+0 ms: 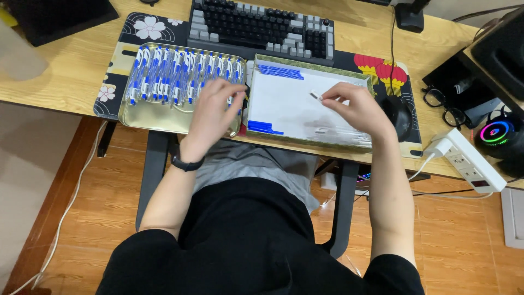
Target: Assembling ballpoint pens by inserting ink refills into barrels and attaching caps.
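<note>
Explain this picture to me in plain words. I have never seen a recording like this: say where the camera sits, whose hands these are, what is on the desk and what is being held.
There is no machine here. The one picture comes from a camera worn on a person's head, looking down at their own two bare hands over a wooden desk.

The left hand, with a dark band at the wrist, rests at the right edge of a gold metal tray filled with rows of blue and white pens. Whether it grips a pen cannot be told.

The right hand pinches a small white part above a second, white-bottomed tray. That tray holds two piles of thin blue pieces and some clear parts near its front edge.

Behind the trays lies a keyboard on a patterned mat. To the right are glasses and a power strip.
</note>
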